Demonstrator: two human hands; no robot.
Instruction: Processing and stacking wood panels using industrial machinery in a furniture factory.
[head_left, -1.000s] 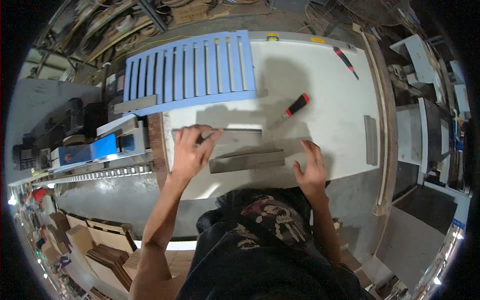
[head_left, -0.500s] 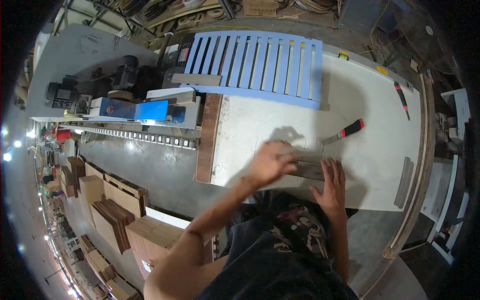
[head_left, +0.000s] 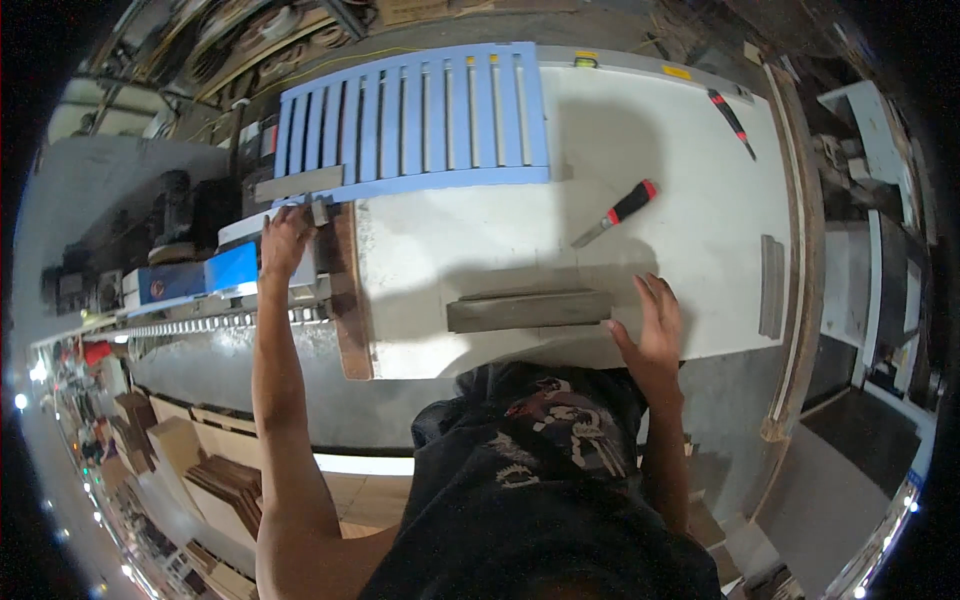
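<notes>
My left hand (head_left: 285,240) had left the grey strips (head_left: 528,309) for the machine's grey bar (head_left: 298,184), fingers curled on it, while my right hand (head_left: 655,325) stayed spread flat beside them on the counter (head_left: 680,140).

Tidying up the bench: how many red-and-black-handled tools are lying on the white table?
2. One red-and-black-handled tool lies mid-table, beyond the right hand; a second tool lies near the far right corner. Others may be hidden.

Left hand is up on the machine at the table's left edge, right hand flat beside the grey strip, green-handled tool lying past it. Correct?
Not quite. The tool has a red and black handle, not green, as the head view shows. The rest holds: the left hand is up at the machine by the table's left edge, and the right hand lies flat beside the grey strip.
</notes>
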